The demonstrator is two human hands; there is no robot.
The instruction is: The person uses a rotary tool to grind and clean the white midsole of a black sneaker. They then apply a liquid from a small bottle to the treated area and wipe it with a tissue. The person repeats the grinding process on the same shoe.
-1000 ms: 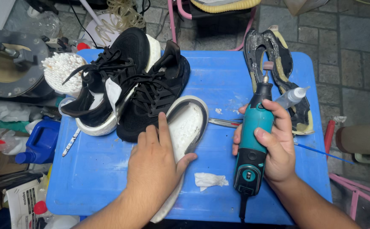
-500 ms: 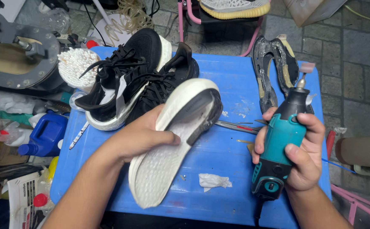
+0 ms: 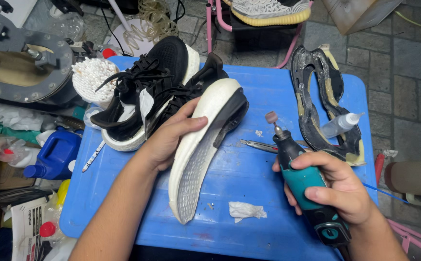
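White sole held tilted on edge above the blue table, heel end up and away, toe end low near the table's front edge, dotted underside turned toward the right. Left hand wrapped around the sole's middle from the left: thumb laid across the smooth upper side, fingers curled over the edge, grasping firmly. Left forearm entering from the lower left, angled up toward the centre of the table.

Rotary tool gripped in the right hand, teal and black body enclosed by clenched fingers, thumb along the near side. Tool tilted, small pink grinding tip pointing up and left, near the sole's dark heel edge but apart from it. Right forearm entering from the lower right.

Behind the sole, two black sneakers lying side by side, laces loose. Just right of the tool, a worn dark outsole with a small clear bottle resting on it. Crumpled white scrap on the table between the hands. Tub of cotton swabs at the table's far left corner; blue jug on the floor at the left.
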